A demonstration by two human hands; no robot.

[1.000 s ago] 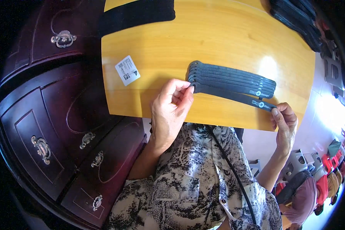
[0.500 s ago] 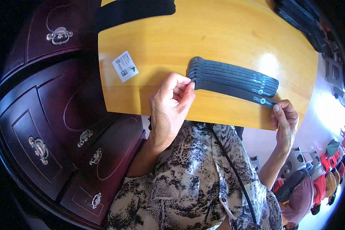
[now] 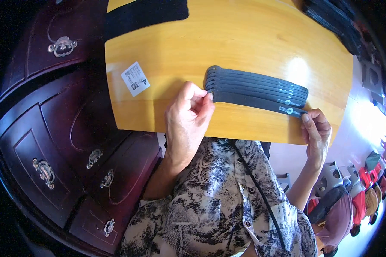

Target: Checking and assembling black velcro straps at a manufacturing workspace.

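Note:
A black strap [image 3: 253, 102] with a pale printed mark lies stretched between my two hands along the near edge of a fan of overlapping black straps [image 3: 255, 81]. Thumb and forefinger of my left hand [image 3: 185, 122] pinch its rounded left end. At its right end, my right hand [image 3: 316, 130] grips the tip between thumb and fingers. The straps in the fan overlap like steps, their rounded left ends lined up. All of them rest on the yellow wooden table [image 3: 236, 43].
A white printed label [image 3: 135, 79] is on the table's left part. Black strips [image 3: 148, 16] lie at the far left edge, with a dark pile [image 3: 332, 21] at the far right. Dark wooden drawers [image 3: 51, 141] stand left; grey stools [image 3: 330, 176] and several people are at right.
The held strap has shifted slightly closer to the fan of straps, both hands keeping hold of its ends. The whole view has moved a little.

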